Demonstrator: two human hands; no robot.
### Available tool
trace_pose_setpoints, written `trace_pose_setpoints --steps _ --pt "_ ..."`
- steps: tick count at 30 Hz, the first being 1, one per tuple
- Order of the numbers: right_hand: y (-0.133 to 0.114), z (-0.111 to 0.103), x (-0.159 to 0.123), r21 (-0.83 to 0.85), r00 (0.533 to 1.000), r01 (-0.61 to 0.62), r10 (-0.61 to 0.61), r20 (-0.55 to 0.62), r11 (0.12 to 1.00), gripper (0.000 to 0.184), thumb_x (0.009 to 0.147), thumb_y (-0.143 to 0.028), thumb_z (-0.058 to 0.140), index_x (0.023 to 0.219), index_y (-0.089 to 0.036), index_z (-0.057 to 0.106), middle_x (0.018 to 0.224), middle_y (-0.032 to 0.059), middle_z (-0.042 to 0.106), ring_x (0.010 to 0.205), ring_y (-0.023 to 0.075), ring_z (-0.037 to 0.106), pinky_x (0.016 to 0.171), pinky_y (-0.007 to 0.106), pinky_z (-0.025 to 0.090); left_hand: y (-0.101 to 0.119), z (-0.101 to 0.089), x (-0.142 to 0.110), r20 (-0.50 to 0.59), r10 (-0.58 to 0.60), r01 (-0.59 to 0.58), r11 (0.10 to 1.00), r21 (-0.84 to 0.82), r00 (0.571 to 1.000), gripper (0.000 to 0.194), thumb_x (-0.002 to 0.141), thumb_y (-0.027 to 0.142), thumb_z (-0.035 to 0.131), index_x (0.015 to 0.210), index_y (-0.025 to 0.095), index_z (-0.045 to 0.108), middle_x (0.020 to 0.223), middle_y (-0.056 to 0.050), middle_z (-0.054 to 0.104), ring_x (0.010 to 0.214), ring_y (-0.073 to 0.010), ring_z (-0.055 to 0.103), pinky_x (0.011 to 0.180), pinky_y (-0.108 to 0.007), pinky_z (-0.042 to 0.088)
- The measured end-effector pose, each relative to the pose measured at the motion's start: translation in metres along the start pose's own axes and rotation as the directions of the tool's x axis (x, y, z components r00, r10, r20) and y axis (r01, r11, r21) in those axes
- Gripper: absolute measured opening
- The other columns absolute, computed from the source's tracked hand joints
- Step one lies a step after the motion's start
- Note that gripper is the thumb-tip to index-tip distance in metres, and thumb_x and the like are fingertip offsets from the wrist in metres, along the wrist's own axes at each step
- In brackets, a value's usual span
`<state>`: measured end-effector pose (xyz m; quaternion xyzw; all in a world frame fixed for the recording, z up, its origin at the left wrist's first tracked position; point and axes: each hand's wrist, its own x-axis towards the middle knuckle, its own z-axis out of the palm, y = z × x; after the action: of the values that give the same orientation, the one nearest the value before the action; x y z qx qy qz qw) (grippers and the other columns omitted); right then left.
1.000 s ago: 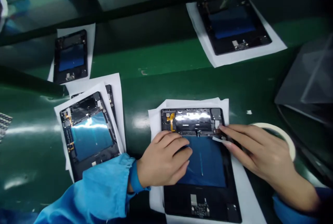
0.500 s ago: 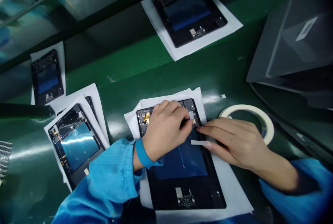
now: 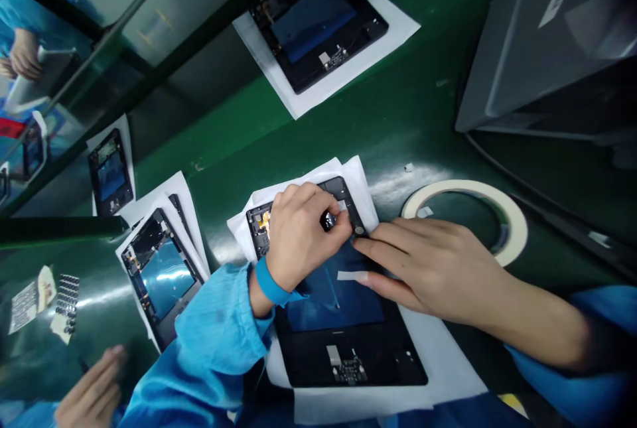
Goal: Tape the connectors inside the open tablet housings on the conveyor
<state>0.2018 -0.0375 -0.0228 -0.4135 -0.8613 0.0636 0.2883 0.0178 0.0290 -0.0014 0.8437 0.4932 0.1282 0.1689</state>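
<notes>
An opened tablet (image 3: 355, 355) with a blue battery (image 3: 333, 305) lies on white sheeting in front of me. My left hand (image 3: 303, 232), a blue band at its wrist, is closed in a pinch over the tablet's upper part; what sits between its fingertips is hidden. Beside it, my right hand (image 3: 428, 262) stretches its fingers out, the index fingertip touching the tablet's right edge. A short strip of white tape (image 3: 351, 275) clings to the right thumb tip, above the battery.
A roll of cream masking tape (image 3: 517, 229) lies to the right, near a grey box (image 3: 537, 36). Other opened tablets lie at the back (image 3: 318, 30) and left (image 3: 166, 275). Small-part sheets (image 3: 67, 298) and a co-worker's hand (image 3: 94, 388) are at lower left.
The view has shifted, bringing a co-worker's hand in at lower left. Both my hands stay at the tablet's upper part, and the tape strip remains on the right thumb.
</notes>
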Motion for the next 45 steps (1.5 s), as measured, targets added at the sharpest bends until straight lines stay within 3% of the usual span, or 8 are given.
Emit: trace_pose_setpoints --steps 6,9,12,15,18,23,30,45 --pt "-0.001 0.001 0.000 -0.021 1.000 0.005 -0.006 -0.025 1.000 0.037 0.105 -0.038 0.043 0.096 -0.014 0.070 0.080 0.0041 0.066 0.067 0.0150 0.059 0.059 0.030 0.041 -0.002 -0.014 -0.012 -0.023 0.044 -0.046 0.994 -0.102 0.999 0.009 0.087 0.017 0.063 0.078 0.020 0.063 0.085 -0.002 0.067 0.085 -0.0205 0.062 0.080 -0.037 0.047" --pt "0.000 0.001 0.000 -0.012 1.000 0.003 -0.004 -0.017 1.000 0.034 0.105 -0.038 0.045 0.099 -0.015 0.070 0.082 0.0039 0.067 0.068 0.0145 0.061 0.060 0.029 0.043 -0.005 -0.038 -0.048 -0.070 0.100 -0.112 0.973 -0.200 0.993 0.005 0.093 0.017 0.061 0.090 0.020 0.065 0.095 -0.004 0.070 0.092 -0.0191 0.065 0.084 -0.036 0.050" --pt "0.001 0.002 -0.001 0.003 1.000 0.013 -0.013 0.000 1.000 0.031 0.104 -0.036 0.047 0.100 -0.016 0.070 0.085 0.0043 0.069 0.069 0.0147 0.062 0.061 0.029 0.046 -0.016 -0.056 -0.096 -0.135 0.089 -0.107 0.986 -0.131 0.987 0.009 0.092 0.013 0.062 0.096 0.021 0.065 0.099 -0.005 0.068 0.093 -0.0192 0.065 0.083 -0.034 0.051" --pt "0.001 0.002 -0.007 0.014 1.000 0.011 -0.011 -0.022 1.000 0.026 0.103 -0.033 0.050 0.102 -0.017 0.069 0.089 0.0055 0.071 0.073 0.0165 0.066 0.065 0.031 0.050 -0.029 -0.056 -0.135 -0.176 0.064 -0.073 0.996 -0.046 0.982 0.015 0.091 0.009 0.061 0.101 0.020 0.064 0.102 -0.007 0.067 0.095 -0.0202 0.064 0.084 -0.035 0.053" --pt "0.000 -0.002 -0.008 -0.012 0.999 0.031 -0.031 -0.044 0.999 0.014 0.099 -0.028 0.059 0.103 -0.017 0.067 0.087 0.0049 0.072 0.074 0.0165 0.068 0.067 0.029 0.053 -0.037 -0.044 -0.153 -0.150 0.049 -0.049 0.999 0.000 0.988 0.015 0.093 0.013 0.060 0.107 0.018 0.062 0.108 -0.011 0.065 0.101 -0.0231 0.063 0.086 -0.037 0.055" --pt "-0.016 -0.006 0.033 -0.154 0.996 0.070 -0.078 -0.052 0.986 0.010 0.093 -0.024 0.068 0.100 -0.017 0.066 0.081 0.0024 0.073 0.063 0.0134 0.066 0.053 0.028 0.046 -0.037 -0.036 -0.153 -0.094 0.062 -0.063 0.998 -0.014 0.994 0.017 0.093 0.017 0.055 0.109 0.014 0.062 0.107 -0.013 0.064 0.102 -0.0269 0.060 0.086 -0.041 0.057" --pt "-0.034 0.043 0.102 -0.321 0.984 0.143 -0.170 -0.058 0.936 0.009 0.093 -0.025 0.065 0.095 -0.017 0.069 0.084 0.0009 0.073 0.055 0.0112 0.056 0.052 0.030 0.038 -0.035 -0.037 -0.155 -0.081 0.063 -0.065 0.998 -0.016 0.995 0.022 0.096 0.020 0.051 0.111 0.014 0.065 0.109 -0.012 0.066 0.104 -0.0281 0.058 0.089 -0.042 0.055" --pt "-0.028 0.061 0.100 -0.328 0.988 0.143 -0.155 -0.008 0.934 0.017 0.085 -0.022 0.076 0.097 -0.013 0.068 0.085 0.0019 0.074 0.064 0.0136 0.059 0.053 0.029 0.035 -0.044 -0.025 -0.155 -0.121 0.075 -0.083 0.994 -0.066 0.990 0.023 0.098 0.023 0.051 0.111 0.013 0.068 0.110 -0.009 0.066 0.104 -0.0268 0.056 0.090 -0.041 0.050"
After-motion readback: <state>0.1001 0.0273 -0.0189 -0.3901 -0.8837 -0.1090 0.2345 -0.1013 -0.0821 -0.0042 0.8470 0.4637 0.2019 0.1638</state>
